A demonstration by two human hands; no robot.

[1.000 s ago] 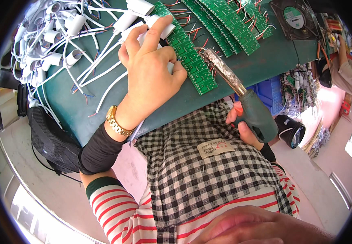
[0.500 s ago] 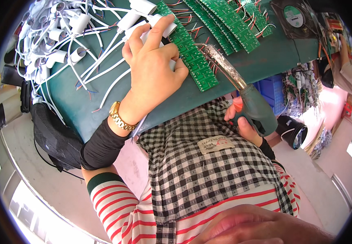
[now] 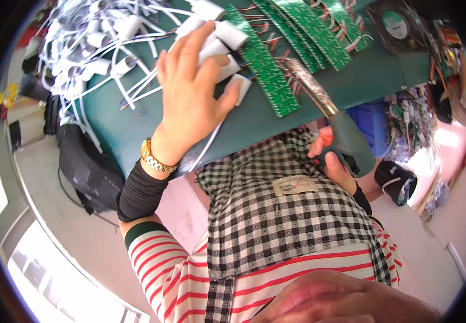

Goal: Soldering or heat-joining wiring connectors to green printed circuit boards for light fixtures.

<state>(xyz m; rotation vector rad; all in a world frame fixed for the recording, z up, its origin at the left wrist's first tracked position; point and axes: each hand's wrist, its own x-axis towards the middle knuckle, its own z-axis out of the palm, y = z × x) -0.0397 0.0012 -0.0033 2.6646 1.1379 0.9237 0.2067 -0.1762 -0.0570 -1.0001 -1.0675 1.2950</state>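
head view: the soldering iron [image 3: 348,134] is held by the right hand [image 3: 338,171], its tip beside a green circuit strip [image 3: 268,75]; white sockets [image 3: 230,35] on the table [image 3: 233,137] are partly covered by the left hand [image 3: 189,107], fingers spread; whether any is gripped cannot be told.

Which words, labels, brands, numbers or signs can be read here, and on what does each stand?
None reads clearly.
Cloth patch on the checked apron: lettering with a red mark, too blurred to read.
Round green-and-white label on the black fan: print too small to read.
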